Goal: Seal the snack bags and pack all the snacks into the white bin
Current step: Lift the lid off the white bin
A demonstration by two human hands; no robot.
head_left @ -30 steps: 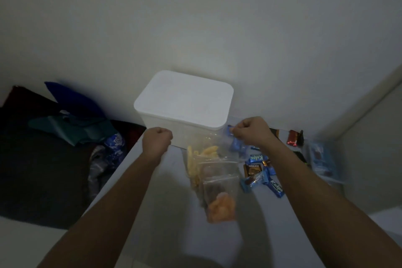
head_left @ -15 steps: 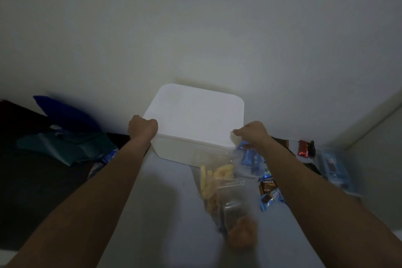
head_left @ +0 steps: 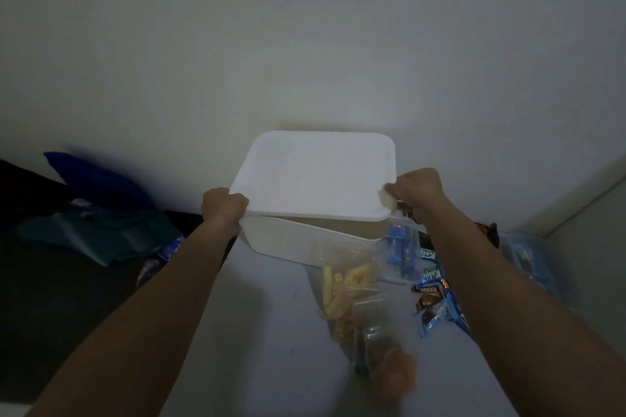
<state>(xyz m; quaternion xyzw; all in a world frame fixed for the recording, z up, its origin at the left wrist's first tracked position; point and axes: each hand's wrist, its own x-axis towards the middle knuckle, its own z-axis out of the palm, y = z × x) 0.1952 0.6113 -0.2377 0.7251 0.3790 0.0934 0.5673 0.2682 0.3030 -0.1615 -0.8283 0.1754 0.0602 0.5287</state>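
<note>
Both hands grip a flat white rectangular lid [head_left: 316, 176] by its near corners: left hand [head_left: 223, 206] closed on the near-left corner, right hand [head_left: 418, 191] pinching the near-right. The lid sits tilted over the white plastic bin [head_left: 288, 242] (a gap shows on the right). Clear snack bags [head_left: 359, 294] and blue wrapped snacks [head_left: 432, 294] lie on the pale table [head_left: 264, 332], in front of the bin.

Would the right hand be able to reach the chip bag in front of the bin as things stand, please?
Probably yes, once freed: the right hand is gripping the lid, but the chip bag lies uncovered on the table just below that forearm.
</note>
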